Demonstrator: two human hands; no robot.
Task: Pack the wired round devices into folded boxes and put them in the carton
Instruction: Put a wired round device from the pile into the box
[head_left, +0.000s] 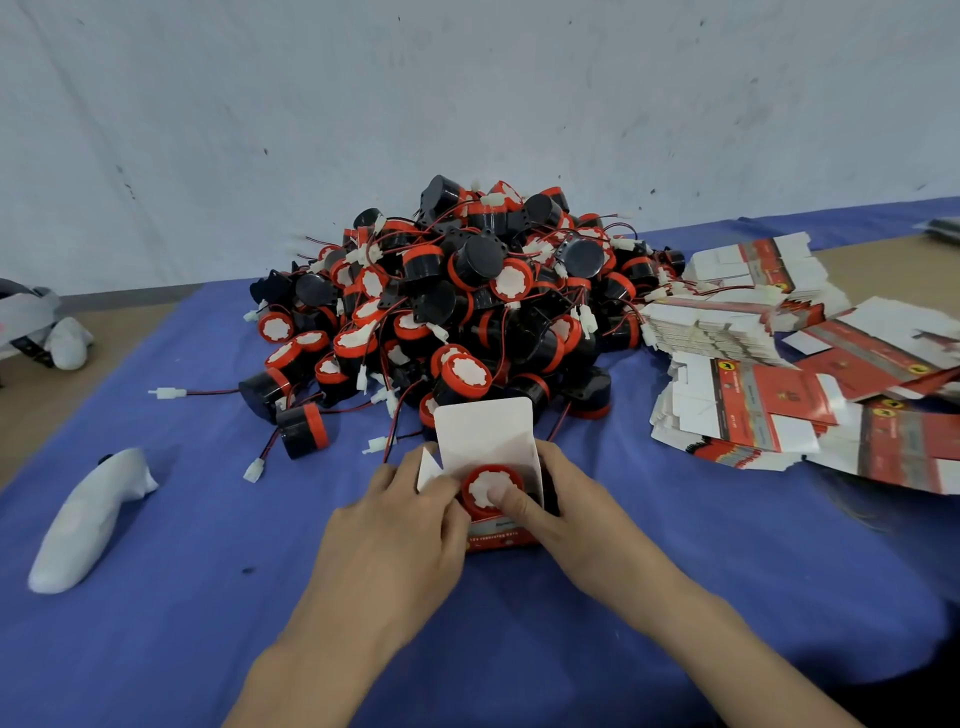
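- Wired round device (483, 483), red-rimmed with a white face, sits face up in the open mouth of a folded box (485, 431), at the front middle of the bench (31, 415)
- Our left hand (400, 525) grips the box's left side, fingers curled against its side flap
- Our right hand (576, 512) wraps round the box's right side, and its thumb presses on the device's white face
- The box's white lid flap stands upright behind the device, and its red printed front faces us
- Just behind the box we see a big pile of devices (467, 306), black and red, with thin wires and white plugs
- To the right lie stacks of flat boxes (753, 374), some fanned out
- A blue cloth (208, 623) covers the bench, and a white wrapped object (88, 519) lies on it at the left
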